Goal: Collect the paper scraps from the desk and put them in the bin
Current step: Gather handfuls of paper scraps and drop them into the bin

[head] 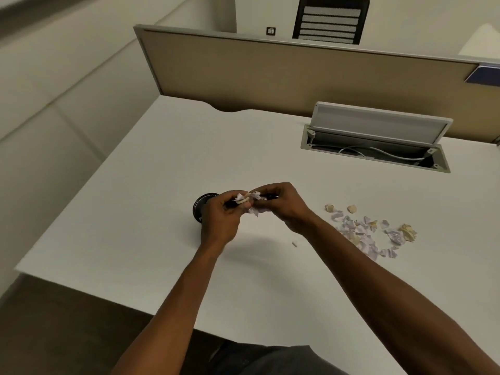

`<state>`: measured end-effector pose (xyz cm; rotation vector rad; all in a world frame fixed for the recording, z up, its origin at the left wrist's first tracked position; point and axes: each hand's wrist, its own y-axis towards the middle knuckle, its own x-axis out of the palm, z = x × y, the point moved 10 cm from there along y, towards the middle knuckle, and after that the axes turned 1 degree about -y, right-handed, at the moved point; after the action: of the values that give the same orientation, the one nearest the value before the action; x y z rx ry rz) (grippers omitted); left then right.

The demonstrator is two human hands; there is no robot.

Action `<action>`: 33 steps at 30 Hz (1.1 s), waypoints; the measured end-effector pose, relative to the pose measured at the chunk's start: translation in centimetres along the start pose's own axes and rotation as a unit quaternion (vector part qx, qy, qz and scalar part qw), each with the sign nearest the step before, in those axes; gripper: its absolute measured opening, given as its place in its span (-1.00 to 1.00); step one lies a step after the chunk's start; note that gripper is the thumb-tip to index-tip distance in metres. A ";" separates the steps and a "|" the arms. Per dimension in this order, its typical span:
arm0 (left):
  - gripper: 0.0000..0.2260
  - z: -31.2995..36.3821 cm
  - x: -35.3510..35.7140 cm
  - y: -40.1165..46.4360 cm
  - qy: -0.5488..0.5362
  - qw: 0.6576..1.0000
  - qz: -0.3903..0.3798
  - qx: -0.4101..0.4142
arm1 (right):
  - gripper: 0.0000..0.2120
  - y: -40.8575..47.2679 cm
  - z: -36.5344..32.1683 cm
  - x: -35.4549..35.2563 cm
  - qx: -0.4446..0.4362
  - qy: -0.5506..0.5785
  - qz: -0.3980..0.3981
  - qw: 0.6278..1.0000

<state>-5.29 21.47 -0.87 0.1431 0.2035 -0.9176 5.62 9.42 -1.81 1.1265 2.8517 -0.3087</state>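
You are pinching a small wad of scraps (250, 203) between your left hand (220, 220) and right hand (281, 205), both grips curling round it just above the small dark bin (200, 205) standing on the surface (135, 212). Most of the job is waiting, I judge: a pile of scraps (370, 231) is lying well to the right, and one stray bit (294, 243) nearer you.

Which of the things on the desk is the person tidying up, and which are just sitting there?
Part of the job:
- scraps in the hands, held by left hand and right hand
- pile of paper scraps
- one stray scrap
- small black bin

Just lying about:
- open cable box with its white cable
- divider panel
- black chair
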 end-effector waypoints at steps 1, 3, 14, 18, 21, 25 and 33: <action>-0.85 0.0 -1.3 0.1 0.018 1.000 0.018 0.000 | -0.79 0.5 -0.5 1.0 -0.001 -0.001 -0.003 1.000; -0.84 -0.4 -3.9 0.4 0.045 0.998 0.048 -0.009 | -0.79 1.5 -1.1 3.0 0.002 -0.011 -0.005 1.000; -0.80 -2.9 -9.8 1.7 0.171 0.982 0.069 -0.029 | -0.74 4.4 -3.4 10.4 -0.025 -0.199 -0.010 0.980; -0.75 -3.0 -9.0 1.8 0.237 0.971 0.034 0.000 | -0.60 4.2 -3.7 10.7 -0.037 -0.236 -0.023 0.971; -0.71 -3.0 -8.6 1.9 0.259 0.966 0.018 0.020 | -0.55 4.2 -4.0 9.9 -0.045 -0.266 -0.013 0.963; -0.67 -2.8 -8.8 1.5 0.297 0.952 0.039 0.059 | -0.58 3.9 -3.8 8.5 -0.068 -0.294 0.009 0.953; -0.88 -1.5 -7.2 0.2 0.394 0.910 0.032 0.122 | -0.65 0.3 -1.0 4.2 -0.098 -0.266 0.090 0.955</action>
<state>-9.55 27.48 -0.59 0.7547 0.8300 -0.7747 2.71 12.66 -1.42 1.0569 2.2402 -0.2610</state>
